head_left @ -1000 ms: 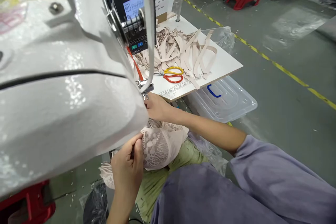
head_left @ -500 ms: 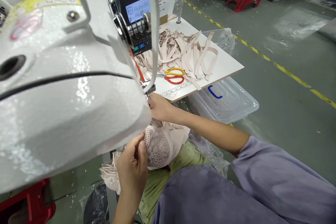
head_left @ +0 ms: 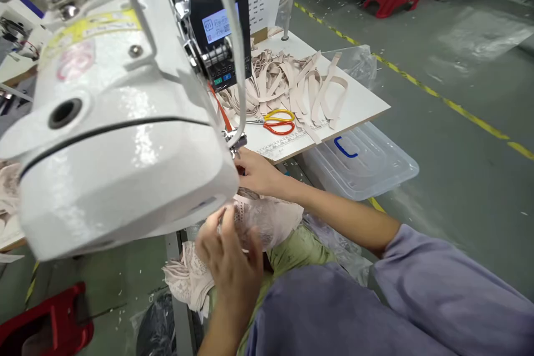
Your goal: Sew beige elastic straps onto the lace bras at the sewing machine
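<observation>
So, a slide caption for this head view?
Both hands guide lace fabric under a white sewing machine.

Person seated, seen from above. Loose top in muted lavender-grey, soft matte cloth, lightly creased. Right sleeve (head_left: 438, 283) ends above the elbow at 4 o'clock, forearm bare below it. Left hand (head_left: 229, 261) and right hand (head_left: 261, 173) bare: no gloves, rings or watch visible.

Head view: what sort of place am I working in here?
Most likely a garment factory floor. A white industrial sewing machine fills the view, cut beige straps are heaped on the worktable, and the concrete floor carries a yellow lane line.
</observation>
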A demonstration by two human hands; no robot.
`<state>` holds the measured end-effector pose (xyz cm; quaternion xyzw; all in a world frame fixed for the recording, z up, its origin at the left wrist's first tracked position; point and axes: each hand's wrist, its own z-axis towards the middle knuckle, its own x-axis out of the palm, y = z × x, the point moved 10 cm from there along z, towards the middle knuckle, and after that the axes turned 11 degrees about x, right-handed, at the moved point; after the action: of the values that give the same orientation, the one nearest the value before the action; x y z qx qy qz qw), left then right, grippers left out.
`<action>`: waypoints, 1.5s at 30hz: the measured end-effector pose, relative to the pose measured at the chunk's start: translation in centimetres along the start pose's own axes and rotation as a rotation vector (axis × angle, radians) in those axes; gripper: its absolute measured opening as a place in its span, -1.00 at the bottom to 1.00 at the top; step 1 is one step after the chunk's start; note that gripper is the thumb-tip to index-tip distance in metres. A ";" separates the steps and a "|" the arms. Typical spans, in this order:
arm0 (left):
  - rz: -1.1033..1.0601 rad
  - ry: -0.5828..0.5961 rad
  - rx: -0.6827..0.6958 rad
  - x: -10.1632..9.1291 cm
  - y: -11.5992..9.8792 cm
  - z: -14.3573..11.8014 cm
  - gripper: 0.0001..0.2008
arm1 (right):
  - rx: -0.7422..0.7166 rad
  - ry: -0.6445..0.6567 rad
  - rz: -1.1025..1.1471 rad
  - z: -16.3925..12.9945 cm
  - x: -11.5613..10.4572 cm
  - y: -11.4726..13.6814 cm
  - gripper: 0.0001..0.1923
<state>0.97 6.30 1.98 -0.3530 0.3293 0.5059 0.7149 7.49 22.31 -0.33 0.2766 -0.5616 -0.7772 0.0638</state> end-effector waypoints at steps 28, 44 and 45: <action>0.076 0.084 0.064 1.5 -0.8 0.7 -0.53 | 0.069 -0.020 0.012 1.0 0.1 -0.5 -0.93; -0.470 0.194 -0.508 4.6 6.8 -3.1 -0.34 | 0.202 -0.170 0.228 -6.3 -1.0 -4.1 -0.82; -0.417 0.200 -0.498 4.4 6.7 -3.0 -0.32 | 0.196 -0.164 0.237 -6.7 -0.9 -4.2 -0.81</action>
<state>-4.61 7.57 -4.36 -0.6243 0.1846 0.3766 0.6591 12.48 18.60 -5.24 0.1493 -0.6666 -0.7257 0.0817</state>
